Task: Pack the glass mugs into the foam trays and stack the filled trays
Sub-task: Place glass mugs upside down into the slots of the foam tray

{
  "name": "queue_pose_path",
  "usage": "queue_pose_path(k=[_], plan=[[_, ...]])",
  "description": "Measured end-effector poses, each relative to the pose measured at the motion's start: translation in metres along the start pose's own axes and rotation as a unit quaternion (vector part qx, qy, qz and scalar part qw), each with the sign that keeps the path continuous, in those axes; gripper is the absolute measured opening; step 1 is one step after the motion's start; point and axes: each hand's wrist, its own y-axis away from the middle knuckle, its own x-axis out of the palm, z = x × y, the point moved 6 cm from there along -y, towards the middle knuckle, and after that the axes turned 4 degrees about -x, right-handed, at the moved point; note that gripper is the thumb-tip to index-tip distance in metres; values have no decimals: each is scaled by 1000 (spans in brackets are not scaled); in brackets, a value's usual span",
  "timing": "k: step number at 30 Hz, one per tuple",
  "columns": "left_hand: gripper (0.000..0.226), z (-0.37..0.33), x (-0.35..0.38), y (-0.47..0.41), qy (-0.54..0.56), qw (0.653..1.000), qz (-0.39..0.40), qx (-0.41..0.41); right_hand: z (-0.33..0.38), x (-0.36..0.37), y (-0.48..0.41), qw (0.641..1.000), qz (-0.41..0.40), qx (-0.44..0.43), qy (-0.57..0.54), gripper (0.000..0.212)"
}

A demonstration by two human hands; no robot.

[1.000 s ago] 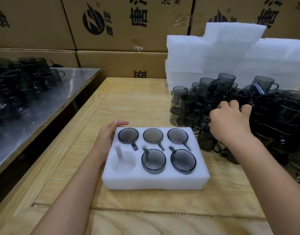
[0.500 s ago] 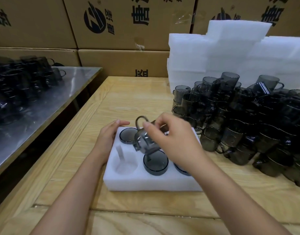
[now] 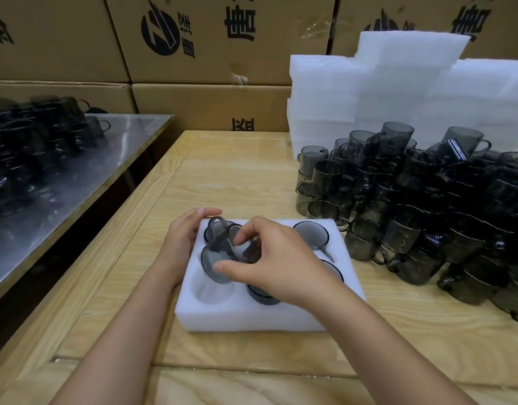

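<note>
A white foam tray point(image 3: 246, 314) lies on the wooden table point(image 3: 228, 176) in front of me. Several smoky glass mugs sit in its holes, one at the back right point(image 3: 310, 233). My right hand point(image 3: 278, 264) grips a tilted smoky glass mug point(image 3: 218, 258) by its rim, just above the empty front-left hole point(image 3: 205, 290). Its handle points up and away from me. My left hand point(image 3: 183, 241) rests flat against the tray's left edge, fingers curled over the back corner. A big pile of loose mugs point(image 3: 421, 206) lies to the right.
Stacks of empty white foam trays point(image 3: 398, 89) stand behind the pile. Cardboard boxes point(image 3: 217, 39) wall off the back. A steel table point(image 3: 76, 171) at the left carries more dark mugs point(image 3: 32, 141), with a gap between the two tables.
My right hand took a mug from the pile, carried it left over the tray, and has lowered it toward the front-left hole. My left hand stayed on the tray's left edge.
</note>
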Motion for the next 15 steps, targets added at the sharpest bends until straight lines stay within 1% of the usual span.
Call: queue_pose_path(k=[2,4,6,7,10,13,15], plan=[[36,2,1,1,20,1000,-3,-15,10,2,0,1000,-16,-19,15,51],[30,2,0,1,22,1000,4,-9,21,10,0,997,2,-53,50,54],[31,2,-1,1,2,1000,9,-3,31,21,0,986,26,-92,134,55],[32,2,-2,1,-5,1000,9,-5,34,26,0,978,28,-105,181,52],[30,1,-3,0,-26,1000,3,1,41,39,-3,956,26,-122,267,49],[26,-1,-2,1,-42,999,6,17,38,43,-3,949,33,-131,286,54],[25,-1,0,4,-26,999,21,11,30,41,-1,943,41,-139,299,62]])
